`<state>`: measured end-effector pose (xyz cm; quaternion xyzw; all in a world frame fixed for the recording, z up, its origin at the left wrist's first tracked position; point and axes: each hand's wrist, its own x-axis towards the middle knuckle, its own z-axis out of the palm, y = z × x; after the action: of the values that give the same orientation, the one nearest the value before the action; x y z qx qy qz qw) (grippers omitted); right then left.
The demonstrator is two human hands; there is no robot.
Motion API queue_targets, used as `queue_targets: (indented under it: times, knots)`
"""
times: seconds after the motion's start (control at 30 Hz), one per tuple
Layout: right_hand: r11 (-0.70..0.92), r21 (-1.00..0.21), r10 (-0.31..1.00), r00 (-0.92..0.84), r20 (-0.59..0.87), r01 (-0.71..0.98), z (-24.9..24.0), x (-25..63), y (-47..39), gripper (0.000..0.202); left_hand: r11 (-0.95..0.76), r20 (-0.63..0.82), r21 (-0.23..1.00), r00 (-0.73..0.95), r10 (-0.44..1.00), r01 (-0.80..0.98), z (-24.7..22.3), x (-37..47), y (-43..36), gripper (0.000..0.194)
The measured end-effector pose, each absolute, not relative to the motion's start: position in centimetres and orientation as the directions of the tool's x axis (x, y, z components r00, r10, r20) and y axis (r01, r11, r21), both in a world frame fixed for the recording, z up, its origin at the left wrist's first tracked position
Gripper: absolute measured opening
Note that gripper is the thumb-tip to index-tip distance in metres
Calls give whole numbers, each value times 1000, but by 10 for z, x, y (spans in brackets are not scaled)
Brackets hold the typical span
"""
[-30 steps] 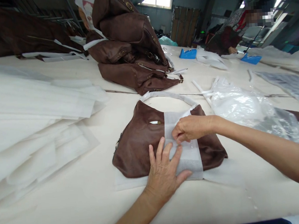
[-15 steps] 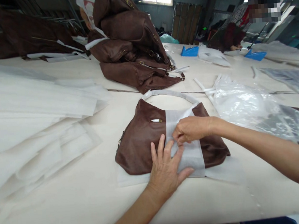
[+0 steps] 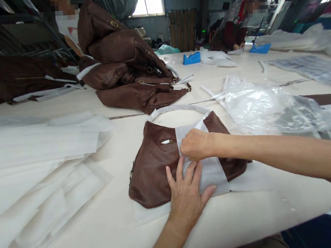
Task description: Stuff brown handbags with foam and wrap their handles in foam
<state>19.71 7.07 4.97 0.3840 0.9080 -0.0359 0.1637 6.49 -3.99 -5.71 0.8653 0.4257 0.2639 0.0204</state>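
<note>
A brown leather handbag (image 3: 154, 170) lies flat before me, with a small zipped opening on its face and a band of white tissue paper (image 3: 214, 175) across its middle. Its handle (image 3: 178, 108), wrapped in white, arches away from me. My left hand (image 3: 187, 196) rests with fingers spread, partly on the leather and partly on the band. Just beyond those fingertips, my right hand (image 3: 196, 144) is closed against the tissue band. Whatever its curled fingers hold is hidden. Under the bag's near edge a white sheet (image 3: 150, 214) sticks out.
Brown bags (image 3: 131, 47) are piled behind, with more at far left. Loose white sheets (image 3: 43, 155) cover the left side. Clear plastic bags (image 3: 266, 102) lie right. Two blue tape dispensers (image 3: 192, 58) stand farther back. Two other people are across the table.
The camera view has turned, shifting the far scene left. My right hand stays closed on the tissue band, slightly farther left over the bag. My left hand remains spread in nearly the same place.
</note>
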Motion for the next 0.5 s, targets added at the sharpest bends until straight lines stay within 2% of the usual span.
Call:
queue_targets:
  times: [0.1,0.2,0.27,0.33,0.37,0.43,0.5]
  knots:
    - [637,127,765,-603,-226,760,58,213,73,24,-638,429,229,512,744,735,-57,63,-40,61]
    - [390,137,912,-403,79,910,71,238,58,37,-638,434,210,514,739,741,-57,63,-40,61]
    - [312,63,897,-316,309,948,68,251,37,42,-645,442,203,519,732,737,-58,63,-40,61]
    - [403,6,830,-368,419,915,50,255,14,44,-648,439,209,522,731,732,-58,64,-40,60]
    - [470,-14,807,-423,411,883,38,255,4,46,-648,431,217,524,734,730,-57,64,-40,58]
    - [532,-100,824,-487,289,841,16,255,-9,54,-643,397,247,530,749,725,-55,64,-40,57]
    - [500,-273,865,-488,115,822,7,258,-12,59,-641,338,283,551,763,714,-48,61,-40,59]
